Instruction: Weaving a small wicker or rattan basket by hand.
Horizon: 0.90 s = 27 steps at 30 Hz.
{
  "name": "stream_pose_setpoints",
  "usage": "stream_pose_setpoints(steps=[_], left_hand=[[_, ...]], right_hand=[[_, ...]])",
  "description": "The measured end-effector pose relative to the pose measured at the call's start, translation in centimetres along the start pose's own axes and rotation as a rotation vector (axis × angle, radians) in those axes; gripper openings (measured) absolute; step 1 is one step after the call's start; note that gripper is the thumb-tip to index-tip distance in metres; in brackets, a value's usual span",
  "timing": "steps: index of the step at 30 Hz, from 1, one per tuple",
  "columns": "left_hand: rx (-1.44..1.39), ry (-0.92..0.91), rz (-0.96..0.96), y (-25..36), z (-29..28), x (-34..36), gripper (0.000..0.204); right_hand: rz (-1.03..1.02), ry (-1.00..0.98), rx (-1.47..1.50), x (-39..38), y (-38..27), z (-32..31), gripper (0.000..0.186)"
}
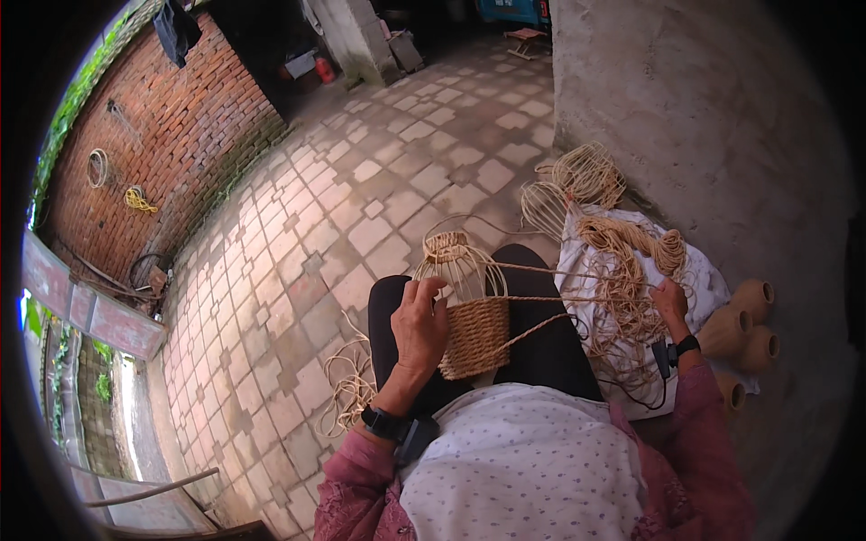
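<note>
A half-woven basket [475, 338] sits on my lap between my knees. Its lower part is tightly wrapped in twisted straw cord, bare pale ribs show above, and a woven ring [446, 245] closes the narrow far end. My left hand [420, 323] is closed on the basket's left side at the ribs; the fingertips are partly hidden. Out to the right, my right hand [670, 302] pinches a strand of straw cord [577, 298] that runs taut from the basket. A second strand runs above it, and another trails lower from the wrapped part.
At my right, a white sack [708, 270] bears tangled cord [622, 270] and a coiled hank [668, 252]. Frames of bare ribs [586, 176] lie beyond it. Several tan clay-coloured vessels [726, 329] stand by the wall. Loose cord [350, 388] lies on the paving at my left.
</note>
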<state>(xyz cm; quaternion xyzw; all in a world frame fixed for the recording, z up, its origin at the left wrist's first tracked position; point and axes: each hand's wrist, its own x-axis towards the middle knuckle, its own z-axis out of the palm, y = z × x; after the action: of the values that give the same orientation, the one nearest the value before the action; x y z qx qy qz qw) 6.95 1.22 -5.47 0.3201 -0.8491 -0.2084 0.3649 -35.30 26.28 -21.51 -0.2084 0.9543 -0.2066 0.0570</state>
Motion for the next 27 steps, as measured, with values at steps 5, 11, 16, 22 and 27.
stream_pose_setpoints(steps=[5,11,16,22,27], left_hand=[[0.016,-0.225,0.021,2.3,1.0,0.7,0.033],[-0.037,-0.375,-0.060,1.7,2.6,1.9,0.031],[-0.099,-0.375,-0.140,1.5,2.9,2.0,0.032],[-0.085,-0.303,-0.173,2.1,2.5,1.6,0.029],[-0.107,-0.267,-0.171,2.6,2.2,1.2,0.027]], right_hand=[[-0.337,-0.320,-0.442,-1.7,-4.2,-2.9,0.048],[-1.031,0.001,0.497,-8.4,-24.1,-1.9,0.019],[-1.082,-0.233,0.411,-10.2,-27.8,-0.1,0.012],[-1.178,-0.054,0.323,-9.8,-27.5,-1.4,0.013],[-0.420,-0.921,1.031,-9.7,-29.4,-0.5,0.008]])
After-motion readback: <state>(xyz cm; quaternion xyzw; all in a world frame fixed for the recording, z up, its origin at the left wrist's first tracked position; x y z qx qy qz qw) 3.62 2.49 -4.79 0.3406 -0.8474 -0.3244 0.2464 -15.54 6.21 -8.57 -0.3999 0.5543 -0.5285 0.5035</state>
